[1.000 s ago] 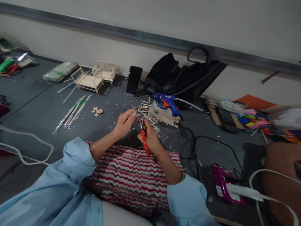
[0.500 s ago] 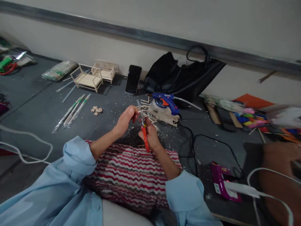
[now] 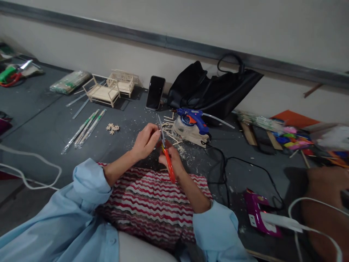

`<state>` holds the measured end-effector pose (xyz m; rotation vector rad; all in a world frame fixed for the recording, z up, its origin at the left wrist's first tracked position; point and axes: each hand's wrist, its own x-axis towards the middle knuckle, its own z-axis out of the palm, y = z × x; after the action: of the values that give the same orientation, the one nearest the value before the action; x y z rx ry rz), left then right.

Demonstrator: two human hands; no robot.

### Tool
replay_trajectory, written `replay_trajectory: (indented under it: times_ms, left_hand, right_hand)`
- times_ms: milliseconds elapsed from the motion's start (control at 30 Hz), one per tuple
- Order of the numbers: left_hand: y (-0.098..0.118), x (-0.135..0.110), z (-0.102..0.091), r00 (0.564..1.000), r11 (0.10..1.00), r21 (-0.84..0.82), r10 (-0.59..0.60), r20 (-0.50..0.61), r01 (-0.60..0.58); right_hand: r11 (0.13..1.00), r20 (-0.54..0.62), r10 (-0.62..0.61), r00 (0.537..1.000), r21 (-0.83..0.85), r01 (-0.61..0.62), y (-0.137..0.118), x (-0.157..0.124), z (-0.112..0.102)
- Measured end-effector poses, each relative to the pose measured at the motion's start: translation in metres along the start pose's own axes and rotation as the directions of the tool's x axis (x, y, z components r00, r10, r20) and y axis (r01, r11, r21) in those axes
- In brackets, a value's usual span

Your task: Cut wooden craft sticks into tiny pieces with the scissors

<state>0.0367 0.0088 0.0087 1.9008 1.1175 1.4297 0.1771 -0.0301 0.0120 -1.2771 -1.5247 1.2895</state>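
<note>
My right hand (image 3: 171, 160) grips red-handled scissors (image 3: 166, 154), blades pointing up and away. My left hand (image 3: 145, 141) is pinched beside the blades, its fingertips closed on a small piece I cannot make out. Both hands hover over a dark grey floor (image 3: 49, 134) scattered with wood chips, above a red and white striped cloth (image 3: 152, 203) on my lap. A pile of thin wooden sticks (image 3: 170, 131) lies just beyond the hands.
A blue glue gun (image 3: 194, 119) rests on a stand with its black cord (image 3: 231, 163) trailing right. A phone (image 3: 155, 92) and black bag (image 3: 212, 91) lean on the wall. Miniature stick furniture (image 3: 105, 91), wrapped stick bundles (image 3: 84, 131), a purple socket block (image 3: 257, 214) and white cables (image 3: 29, 171) lie around.
The scissors tilted and shifted slightly while the left fingers stayed pinched close to the blades. The view wobbled a little.
</note>
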Motion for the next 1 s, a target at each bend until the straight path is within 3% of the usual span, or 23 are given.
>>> replay_trajectory:
  times_ms: [133, 267, 567, 800, 1000]
  left_hand:
    - [-0.001, 0.002, -0.005, 0.986, 0.967, 0.2, 0.146, 0.08, -0.159]
    - [-0.003, 0.004, -0.011, 0.963, 0.921, 0.288, 0.233, 0.131, -0.262]
    - [-0.003, 0.005, -0.014, 0.954, 0.933, 0.199, 0.284, 0.101, -0.299]
    - [0.0, 0.007, -0.015, 0.944, 0.938, 0.145, 0.295, 0.149, -0.316]
    - [-0.001, 0.013, -0.027, 0.9, 0.914, 0.117, 0.348, 0.263, -0.388]
  right_hand:
    - [0.997, 0.002, -0.034, 0.999, -0.07, 0.034, 0.004, 0.0, -0.002]
    - [0.986, 0.03, -0.052, 0.998, -0.158, 0.056, 0.008, -0.002, -0.003]
    - [0.976, 0.053, -0.041, 0.998, -0.212, 0.052, 0.002, -0.007, -0.003]
    - [0.987, 0.109, 0.017, 0.994, -0.161, 0.0, -0.003, -0.008, -0.005]
    - [0.995, 0.128, 0.056, 0.99, -0.089, -0.044, -0.006, -0.01, -0.004]
